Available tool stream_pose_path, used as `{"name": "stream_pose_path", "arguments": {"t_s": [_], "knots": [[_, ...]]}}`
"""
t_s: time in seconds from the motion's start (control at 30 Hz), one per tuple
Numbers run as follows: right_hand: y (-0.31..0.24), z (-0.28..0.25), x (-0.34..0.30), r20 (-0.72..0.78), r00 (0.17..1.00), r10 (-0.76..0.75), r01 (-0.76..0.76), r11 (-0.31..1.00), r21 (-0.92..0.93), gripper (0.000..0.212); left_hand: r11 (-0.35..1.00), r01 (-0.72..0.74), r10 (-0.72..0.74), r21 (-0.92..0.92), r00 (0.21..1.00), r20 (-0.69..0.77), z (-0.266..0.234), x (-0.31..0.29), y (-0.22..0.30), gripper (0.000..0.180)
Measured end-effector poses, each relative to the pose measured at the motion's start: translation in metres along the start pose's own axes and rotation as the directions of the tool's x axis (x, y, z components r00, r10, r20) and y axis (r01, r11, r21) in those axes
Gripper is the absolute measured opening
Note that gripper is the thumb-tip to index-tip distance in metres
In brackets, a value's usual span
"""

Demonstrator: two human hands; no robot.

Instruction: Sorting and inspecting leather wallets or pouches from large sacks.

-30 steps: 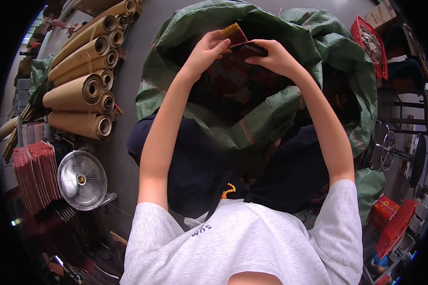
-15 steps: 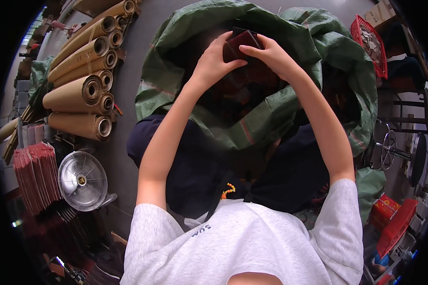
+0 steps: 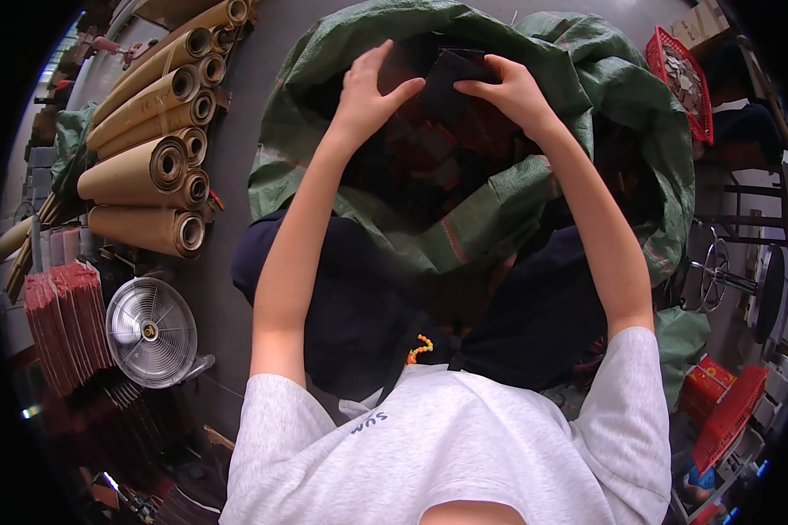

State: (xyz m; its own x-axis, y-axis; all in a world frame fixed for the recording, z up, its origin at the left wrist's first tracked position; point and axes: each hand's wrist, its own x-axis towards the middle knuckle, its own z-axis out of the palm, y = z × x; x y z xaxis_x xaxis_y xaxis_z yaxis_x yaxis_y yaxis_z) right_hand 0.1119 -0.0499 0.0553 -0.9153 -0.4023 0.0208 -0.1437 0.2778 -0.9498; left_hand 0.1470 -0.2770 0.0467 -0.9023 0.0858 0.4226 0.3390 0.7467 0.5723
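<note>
Between my hands, over the mouth of a big green woven sack [image 3: 490, 214], is a dark, flat, square-cornered piece [image 3: 451, 83]. My right hand [image 3: 512, 92] pinches its right edge between thumb and fingers. On the other side my left hand [image 3: 368, 96] is open, thumb spread from the raised fingers, with a small gap to the piece. Inside the sack lie several reddish and dark flat pieces [image 3: 438, 157], dim in the shadow. What the piece is made of, I cannot tell.
Brown paper-like rolls [image 3: 149, 166] are stacked at the left, above a metal fan [image 3: 151, 332] and piled reddish sheets [image 3: 61, 324]. A red basket [image 3: 709, 122] of small pale pieces stands at the far right. Lower right are another red basket [image 3: 731, 420] and a stool [image 3: 766, 293].
My left hand has let go of the piece and moved slightly left, its fingers spreading. The piece now shows a dark face instead of a deep red one, still in my right hand.
</note>
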Motion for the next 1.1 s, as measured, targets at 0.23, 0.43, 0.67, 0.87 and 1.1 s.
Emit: {"name": "stream_pose_path", "arguments": {"t_s": [0.23, 0.43, 0.67, 0.87, 1.1], "knots": [[-0.001, 0.011, 0.000, 0.026, 0.998, -0.052, 0.052, 0.998, -0.027, 0.033, 0.703, 0.445, -0.277, -0.555, 0.890, 0.362, 0.008, -0.004, 0.011, 0.027], [-0.006, 0.000, -0.003, 0.147, 0.986, 0.073, -0.090, 0.989, 0.113, 0.031, 0.582, 0.491, -0.325, -0.648, 0.871, 0.369, -0.004, -0.003, 0.017, 0.033], [0.012, 0.002, 0.002, 0.197, 0.972, -0.126, 0.129, 0.992, -0.002, 0.031, 0.629, 0.538, -0.201, -0.561, 0.809, 0.552, -0.002, -0.006, 0.027, 0.036], [-0.011, 0.000, -0.002, 0.102, 0.988, 0.111, -0.100, 0.989, -0.107, 0.021, 0.606, 0.422, -0.221, -0.675, 0.904, 0.367, -0.001, -0.005, 0.026, 0.029], [-0.020, 0.016, -0.002, -0.022, 0.995, 0.093, -0.077, 0.922, 0.379, 0.023, 0.362, 0.550, -0.483, -0.753, 0.801, 0.353, 0.003, 0.000, 0.035, 0.028]]}}
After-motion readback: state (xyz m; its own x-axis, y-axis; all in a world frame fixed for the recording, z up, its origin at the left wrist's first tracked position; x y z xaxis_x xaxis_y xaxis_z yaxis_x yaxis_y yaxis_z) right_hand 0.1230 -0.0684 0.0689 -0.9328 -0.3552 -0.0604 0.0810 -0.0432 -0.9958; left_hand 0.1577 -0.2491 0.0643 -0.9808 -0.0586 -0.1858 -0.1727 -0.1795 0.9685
